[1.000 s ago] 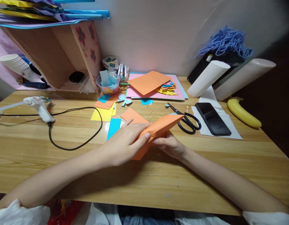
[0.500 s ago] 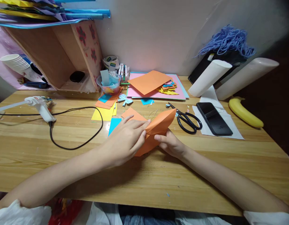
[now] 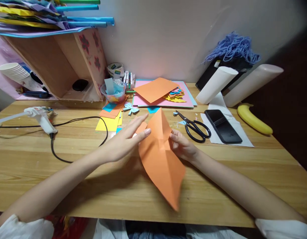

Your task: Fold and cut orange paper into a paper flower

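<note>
A creased sheet of orange paper (image 3: 161, 161) is tilted above the desk, with one pointed end towards the back and the other towards the front edge. My right hand (image 3: 182, 145) grips its right side, thumb over the surface and fingers partly hidden behind. Along the paper's upper left side is my left hand (image 3: 125, 141), thumb and fingers stretched apart; whether the thumb touches the sheet I cannot tell. Behind the left fingertips shows a small part of another orange piece (image 3: 141, 127). To the right of the paper, black-handled scissors (image 3: 196, 128) lie on the wooden desk (image 3: 213, 202).
A glue gun (image 3: 41, 119) with a looping black cord stands at left. Cut papers (image 3: 107, 122) and a plastic tub (image 3: 113, 93) are at back left. Coloured sheets (image 3: 155, 89) lie by the wall. Right of the scissors are a phone (image 3: 223, 126) and a banana (image 3: 254, 119).
The orange paper has been unfolded and turned, one point now towards me. My left hand has let go and moved left with its fingers spread. My right hand still holds the sheet.
</note>
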### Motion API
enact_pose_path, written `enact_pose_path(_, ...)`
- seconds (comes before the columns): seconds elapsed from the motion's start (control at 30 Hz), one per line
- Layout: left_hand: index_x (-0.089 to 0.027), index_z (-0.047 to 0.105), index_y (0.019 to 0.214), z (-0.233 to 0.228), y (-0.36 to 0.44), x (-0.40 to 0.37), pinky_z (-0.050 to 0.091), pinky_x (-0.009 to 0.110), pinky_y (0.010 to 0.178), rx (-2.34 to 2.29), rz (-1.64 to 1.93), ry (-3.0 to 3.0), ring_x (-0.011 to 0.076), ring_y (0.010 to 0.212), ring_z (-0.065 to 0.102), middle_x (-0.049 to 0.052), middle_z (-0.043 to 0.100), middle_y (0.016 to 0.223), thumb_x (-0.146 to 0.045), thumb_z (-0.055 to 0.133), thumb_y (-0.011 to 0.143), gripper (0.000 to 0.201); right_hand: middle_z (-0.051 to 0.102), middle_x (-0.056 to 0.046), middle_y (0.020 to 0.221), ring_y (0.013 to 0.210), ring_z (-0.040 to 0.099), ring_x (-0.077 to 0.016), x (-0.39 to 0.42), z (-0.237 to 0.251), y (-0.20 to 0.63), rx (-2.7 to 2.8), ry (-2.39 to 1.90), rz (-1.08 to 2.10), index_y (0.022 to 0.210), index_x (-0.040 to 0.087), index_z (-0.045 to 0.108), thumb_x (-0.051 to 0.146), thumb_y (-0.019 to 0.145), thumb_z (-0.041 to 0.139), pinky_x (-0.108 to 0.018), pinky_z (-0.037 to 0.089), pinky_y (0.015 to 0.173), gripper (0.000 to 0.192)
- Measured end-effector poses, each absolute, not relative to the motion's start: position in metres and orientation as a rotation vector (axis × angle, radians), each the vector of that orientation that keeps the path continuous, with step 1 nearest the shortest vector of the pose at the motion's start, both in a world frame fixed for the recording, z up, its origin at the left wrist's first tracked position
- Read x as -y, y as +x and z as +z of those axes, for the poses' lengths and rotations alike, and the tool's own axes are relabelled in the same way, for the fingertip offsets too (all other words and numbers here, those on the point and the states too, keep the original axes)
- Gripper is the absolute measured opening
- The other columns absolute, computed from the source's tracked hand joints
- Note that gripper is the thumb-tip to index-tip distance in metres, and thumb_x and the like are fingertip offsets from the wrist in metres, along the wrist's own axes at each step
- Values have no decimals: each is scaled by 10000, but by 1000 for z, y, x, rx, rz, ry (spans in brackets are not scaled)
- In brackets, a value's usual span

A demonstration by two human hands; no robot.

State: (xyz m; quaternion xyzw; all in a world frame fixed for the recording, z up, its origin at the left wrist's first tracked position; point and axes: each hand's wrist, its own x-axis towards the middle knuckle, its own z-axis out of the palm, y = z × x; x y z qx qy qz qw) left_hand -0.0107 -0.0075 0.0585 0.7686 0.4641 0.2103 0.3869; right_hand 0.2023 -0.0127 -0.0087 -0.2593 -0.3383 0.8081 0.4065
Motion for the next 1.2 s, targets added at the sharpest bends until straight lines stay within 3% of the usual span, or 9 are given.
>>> enact_pose_path(0.17,-302,199,1416,49,-12,-8,491,396,892,-913,648,1666,218,1082,567,94,579,1203,-360,637,751,798,704,-48,837,707,667,-178,14,1,205,860,-700,2154,953,175,641,459,663,713,-294,516,660,412)
enact_pose_path(0.23,-320,204,1413,51,-9,-7,534,371,807,-846,627,1616,215,986,615,80,625,1121,-339,684,707,853,702,-58,856,711,670,-180,14,1,204,876,-688,2182,965,166,631,476,663,706,-294,518,652,440)
enact_pose_path(0.3,-329,304,1378,56,-6,-2,545,360,789,-803,611,1616,236,997,614,73,616,1154,-316,740,643,855,701,-62,894,748,673,-179,14,0,202,878,-637,2202,999,167,621,476,689,685,-296,522,674,442)
enact_pose_path(0.4,-275,551,1207,60,-2,6,531,366,827,-822,628,1633,266,1057,581,74,597,1197,-299,766,606,639,701,-67,921,787,674,-183,15,-1,201,875,-598,2193,1028,174,611,475,716,662,-308,525,702,437)
enact_pose_path(0.47,-250,622,1109,61,0,10,515,378,856,-889,642,1638,265,1053,580,68,619,1160,-316,755,621,510,702,-69,932,800,674,-189,16,-2,200,867,-633,2167,1017,178,610,483,710,665,-313,526,703,436)
enact_pose_path(0.77,-250,666,1045,58,3,17,512,326,823,-1003,705,1683,221,980,611,37,675,1062,-369,653,742,326,700,-30,817,711,664,-161,16,-5,199,864,-621,2105,969,186,625,457,670,713,-277,527,642,413)
enact_pose_path(1.0,-236,713,916,56,7,23,508,321,743,-1073,836,1843,204,878,619,49,705,961,-342,620,776,198,697,-40,863,726,661,-170,17,-10,197,861,-650,2138,1007,187,604,479,664,710,-295,512,678,463)
enact_pose_path(1.2,-260,721,852,49,6,25,495,316,702,-1148,1020,1838,180,793,609,24,711,855,-341,608,789,153,674,-78,979,846,649,-186,15,-15,195,815,-643,2175,1061,174,581,565,797,516,-320,493,781,476)
